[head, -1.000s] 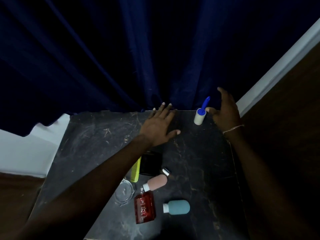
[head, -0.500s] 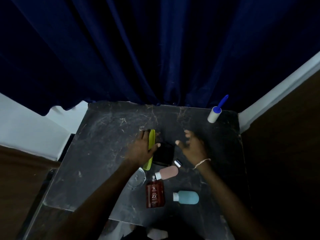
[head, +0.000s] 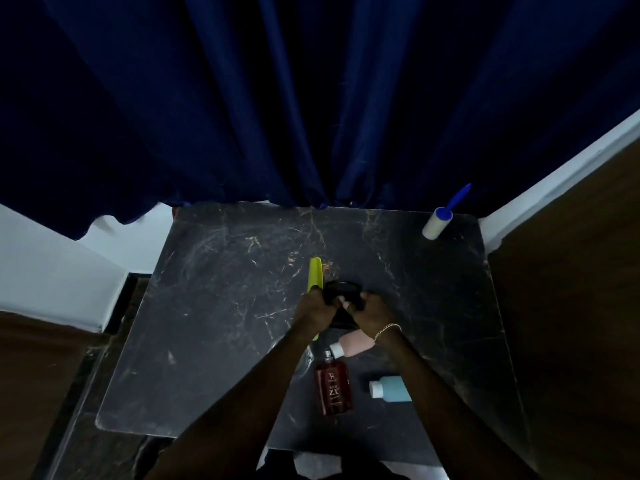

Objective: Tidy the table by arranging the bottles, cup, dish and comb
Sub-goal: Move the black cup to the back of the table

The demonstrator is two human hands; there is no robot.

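Near the middle of the dark marble table [head: 221, 306], my two hands meet on a black cup [head: 341, 289]. My right hand [head: 369, 310] grips the cup from the right. My left hand [head: 313, 311] is closed around a yellow-green comb [head: 316, 275], which sticks out beyond the fingers, and its fingertips touch the cup's left side. Closer to me lie a pink bottle [head: 355, 342], a dark red bottle [head: 333, 386] and a teal bottle [head: 393, 388], all on their sides. A clear glass dish [head: 306, 363] is mostly hidden under my left forearm.
A white lint roller with a blue handle [head: 437, 225] stands at the table's back right corner. A dark blue curtain [head: 311, 116] hangs along the far edge. A wooden panel [head: 571, 306] borders the table on the right; floor lies to the left.
Both hands have come back from the far edge. The left one picked up the comb, the right one closed on the black cup, and they now meet at the cup.
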